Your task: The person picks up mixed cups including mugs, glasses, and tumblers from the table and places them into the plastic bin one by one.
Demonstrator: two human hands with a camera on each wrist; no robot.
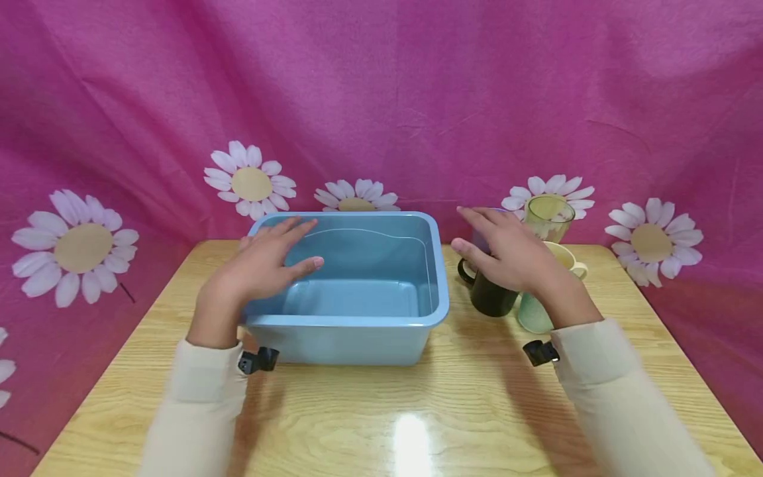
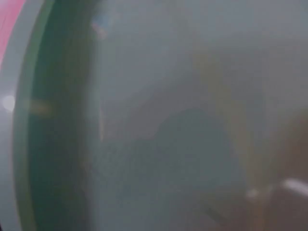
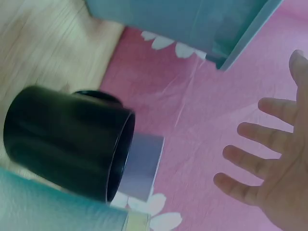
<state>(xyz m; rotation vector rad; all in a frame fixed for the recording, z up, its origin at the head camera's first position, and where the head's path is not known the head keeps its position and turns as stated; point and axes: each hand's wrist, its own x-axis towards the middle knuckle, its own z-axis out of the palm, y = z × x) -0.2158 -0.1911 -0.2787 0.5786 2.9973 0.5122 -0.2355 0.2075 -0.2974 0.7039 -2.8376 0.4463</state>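
Over the left side of a blue plastic basin (image 1: 352,341) hovers my left hand (image 1: 262,265), its fingers extended and nothing in it. My right hand (image 1: 507,252), also bare with fingers spread, is above a group of cups. Beneath it stands a black mug (image 3: 67,137), its handle toward the basin. A purple cup (image 3: 142,166) is behind the mug, mostly hidden by the hand in the head view. To the right are a pale green cup (image 1: 533,315), a cream mug (image 1: 578,267) and a yellowish clear glass (image 1: 550,218). The left wrist view is blurred and shows the basin's inside (image 2: 159,144).
All of this stands on a light wooden table (image 1: 352,411). A pink cloth (image 1: 381,99) with white daisies hangs behind it and along both sides. The basin sits left of the cups, and its inside is bare in the head view.
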